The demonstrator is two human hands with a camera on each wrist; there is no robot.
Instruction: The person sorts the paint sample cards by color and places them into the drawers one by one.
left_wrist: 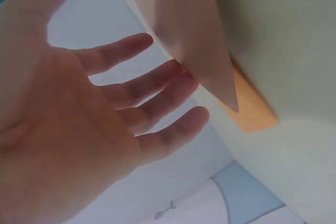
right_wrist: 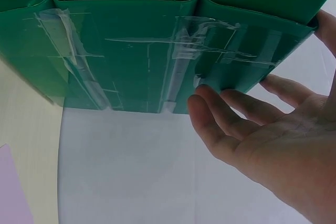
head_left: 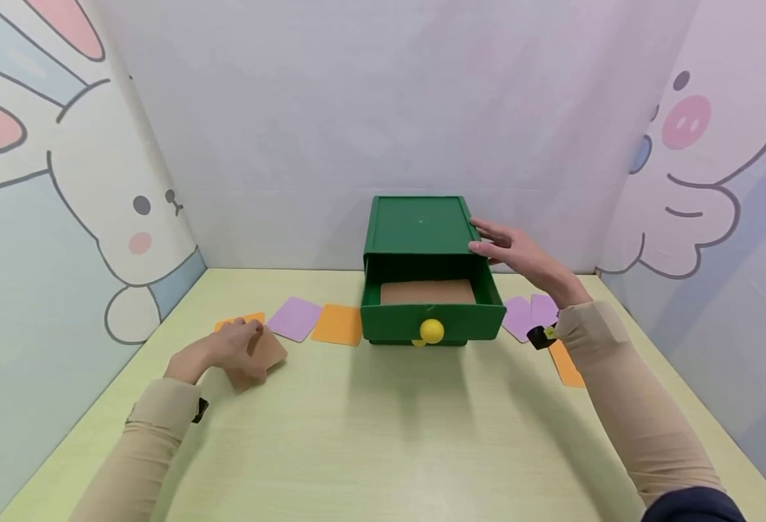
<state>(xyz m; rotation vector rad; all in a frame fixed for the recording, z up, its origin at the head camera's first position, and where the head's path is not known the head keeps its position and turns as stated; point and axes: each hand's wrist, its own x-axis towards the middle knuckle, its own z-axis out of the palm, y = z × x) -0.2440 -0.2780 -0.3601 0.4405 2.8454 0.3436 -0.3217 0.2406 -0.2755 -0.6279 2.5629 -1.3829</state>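
Note:
At the left, my left hand (head_left: 235, 351) pinches a brown card (head_left: 268, 350) by its edges, over an orange card (head_left: 242, 317) on the table. In the left wrist view the fingertips (left_wrist: 198, 116) are right at the tilted brown card (left_wrist: 191, 30); the thumb's end is out of frame. Nearly straight fingers of my right hand (head_left: 516, 250) rest against the right side of the green drawer box (head_left: 422, 225), low at its taped side wall in the right wrist view. Its upper drawer (head_left: 396, 322), with a yellow knob (head_left: 431, 331), stands pulled out with a brown card (head_left: 428, 292) inside.
Left of the box lie a purple card (head_left: 295, 319) and an orange card (head_left: 337, 324). On the right are purple cards (head_left: 517, 319) and an orange card (head_left: 565, 365), partly under my right forearm. Cartoon-printed walls (head_left: 383, 130) enclose the table's back and sides.

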